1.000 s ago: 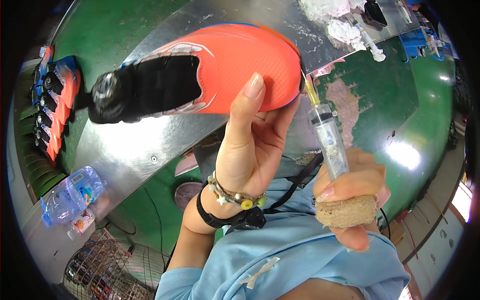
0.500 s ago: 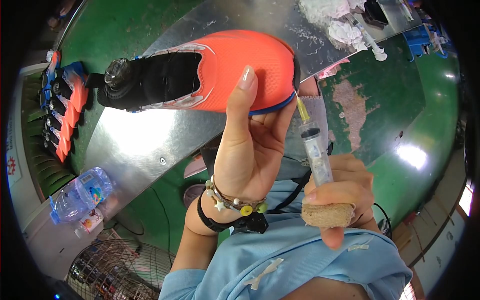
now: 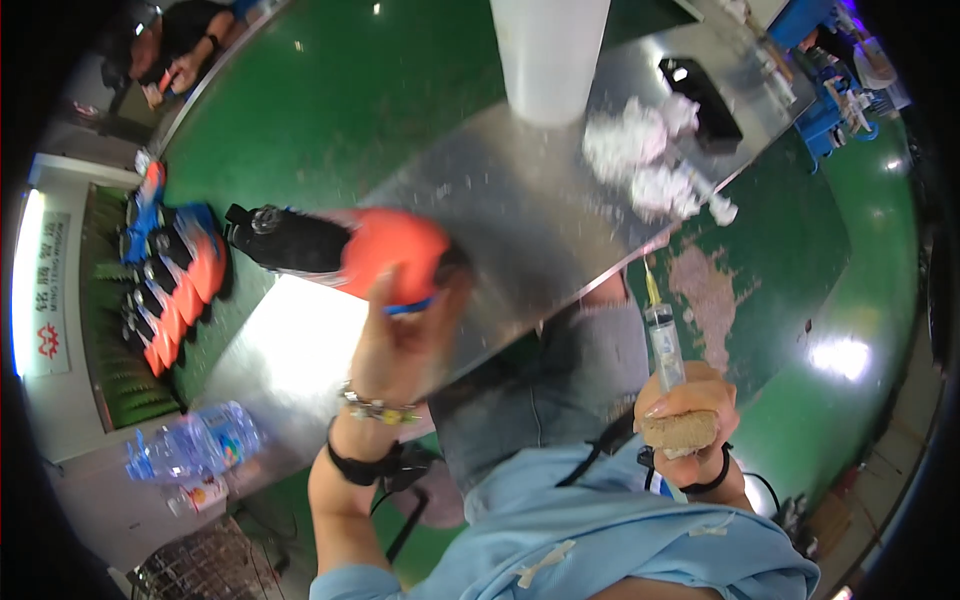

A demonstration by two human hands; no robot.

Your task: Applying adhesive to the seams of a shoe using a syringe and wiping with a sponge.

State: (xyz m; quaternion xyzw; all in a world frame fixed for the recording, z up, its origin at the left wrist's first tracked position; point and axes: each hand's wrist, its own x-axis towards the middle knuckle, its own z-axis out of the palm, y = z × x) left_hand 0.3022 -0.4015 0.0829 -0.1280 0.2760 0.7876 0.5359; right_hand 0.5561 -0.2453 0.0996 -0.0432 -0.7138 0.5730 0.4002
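An orange running shoe (image 3: 392, 248) with a black collar and a clear dial hangs over the metal table, smeared by motion. My left hand (image 3: 408, 335) is closed on its toe end, thumb on the orange upper and fingers beneath. To the right, my right hand (image 3: 695, 392) grips a syringe (image 3: 665, 345) with a yellow-hubbed needle, its tip pointing up and away from the shoe. A tan, rough pad (image 3: 682, 431) sits at the syringe's near end, against my fingers.
The metal table (image 3: 480, 200) carries a white cylindrical container (image 3: 552, 70), crumpled white wads (image 3: 640, 140), another syringe (image 3: 700, 180) and a black phone-like object (image 3: 705, 110). Several orange shoes (image 3: 180, 290) stand at left, near a plastic bottle (image 3: 205, 440). Another person (image 3: 185, 45) appears far left.
The shoe has moved left and away with my left hand, apart from the needle. My right hand keeps the syringe and sits slightly further right. The white container has come into view.
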